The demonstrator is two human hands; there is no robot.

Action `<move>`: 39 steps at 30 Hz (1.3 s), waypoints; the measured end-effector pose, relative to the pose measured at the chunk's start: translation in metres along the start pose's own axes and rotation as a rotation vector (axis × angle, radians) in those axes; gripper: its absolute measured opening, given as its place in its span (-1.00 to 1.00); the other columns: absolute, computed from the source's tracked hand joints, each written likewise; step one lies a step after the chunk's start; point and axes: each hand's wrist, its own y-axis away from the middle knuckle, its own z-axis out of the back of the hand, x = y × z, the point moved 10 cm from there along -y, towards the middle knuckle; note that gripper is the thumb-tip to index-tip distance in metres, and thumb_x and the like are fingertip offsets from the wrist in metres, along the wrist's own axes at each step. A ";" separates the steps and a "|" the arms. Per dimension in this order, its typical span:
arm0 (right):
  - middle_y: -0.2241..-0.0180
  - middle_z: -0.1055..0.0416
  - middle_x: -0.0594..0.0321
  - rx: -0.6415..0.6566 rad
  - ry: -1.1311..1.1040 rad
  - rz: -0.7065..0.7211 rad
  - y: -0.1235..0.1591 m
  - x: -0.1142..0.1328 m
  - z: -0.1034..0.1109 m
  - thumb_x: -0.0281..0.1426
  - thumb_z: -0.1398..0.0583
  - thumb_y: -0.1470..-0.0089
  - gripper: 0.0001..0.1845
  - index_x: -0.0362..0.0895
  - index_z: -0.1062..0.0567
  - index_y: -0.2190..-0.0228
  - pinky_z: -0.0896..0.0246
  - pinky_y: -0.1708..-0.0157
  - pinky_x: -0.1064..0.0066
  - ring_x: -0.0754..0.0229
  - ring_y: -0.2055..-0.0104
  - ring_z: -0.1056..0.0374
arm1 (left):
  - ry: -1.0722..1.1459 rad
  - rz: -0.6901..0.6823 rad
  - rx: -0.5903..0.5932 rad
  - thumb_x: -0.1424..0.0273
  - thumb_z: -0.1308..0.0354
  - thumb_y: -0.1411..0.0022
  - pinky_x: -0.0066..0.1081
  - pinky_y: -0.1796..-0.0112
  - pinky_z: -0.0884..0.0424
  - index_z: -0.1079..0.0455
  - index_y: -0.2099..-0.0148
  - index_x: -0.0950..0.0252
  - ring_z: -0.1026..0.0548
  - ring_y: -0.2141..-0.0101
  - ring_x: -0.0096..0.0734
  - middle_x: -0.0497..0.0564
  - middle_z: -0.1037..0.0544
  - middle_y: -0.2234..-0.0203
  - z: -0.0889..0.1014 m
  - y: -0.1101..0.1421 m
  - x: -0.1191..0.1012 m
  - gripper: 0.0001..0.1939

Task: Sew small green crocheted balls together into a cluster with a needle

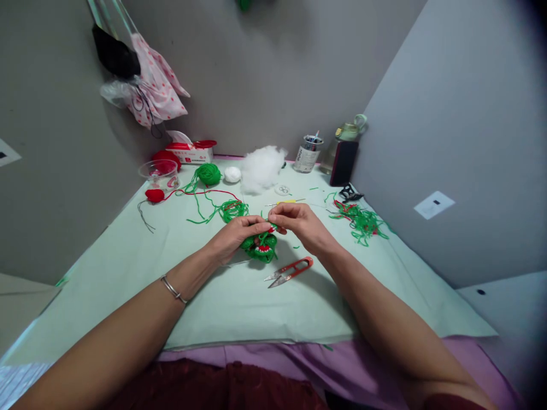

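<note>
My left hand (236, 234) is closed on a green crocheted piece (261, 255) with red and white trim, low over the middle of the table. Right beside it, my right hand (300, 223) pinches with thumb and forefinger at the piece's upper edge; what lies between those fingertips is too small to make out. A bit of red and white shows between the two hands. Red-handled thread snips (294, 270) lie just below, blades pointing left. Beyond the hands is a crochet hook with a yellow grip (290, 201).
Green yarn balls (208, 174), a small red ball (154, 195) and white stuffing (262, 168) lie toward the back. A clear tub (160, 175) stands left. Tangled yarn scraps (363, 223) lie right, before a phone (344, 163), a pen can (308, 154) and a bottle (348, 132).
</note>
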 end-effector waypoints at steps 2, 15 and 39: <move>0.60 -0.31 0.37 -0.125 -0.059 0.014 -0.002 -0.001 0.013 -0.23 -0.44 0.14 -0.70 -0.18 -0.54 0.52 -0.02 0.48 0.44 0.37 0.53 -0.12 | 0.015 0.013 0.007 0.15 -0.42 -0.08 -0.46 0.45 -0.20 -0.47 0.36 0.33 -0.31 0.51 -0.53 -0.09 -0.40 0.54 -0.002 0.000 0.002 -0.65; 0.67 -0.03 0.54 0.003 -0.454 -0.146 -0.006 -0.014 0.008 -0.36 -0.39 -0.02 -0.67 -0.13 -0.31 0.46 0.23 0.65 0.61 0.47 0.66 0.16 | -0.025 0.030 0.084 0.21 -0.41 -0.10 -0.52 0.52 -0.15 -0.44 0.32 0.31 -0.26 0.54 -0.57 -0.11 -0.35 0.55 -0.010 0.000 0.006 -0.71; 0.44 -0.54 0.21 -0.234 0.836 -0.100 -0.005 0.000 0.100 -0.46 -0.31 -0.01 -0.97 -0.15 -0.60 0.42 -0.11 0.41 0.39 0.28 0.51 -0.31 | 0.090 0.015 -0.040 0.26 -0.37 -0.12 -0.55 0.61 -0.13 -0.55 0.25 0.31 -0.22 0.62 -0.65 -0.08 -0.42 0.53 0.012 -0.004 0.005 -0.78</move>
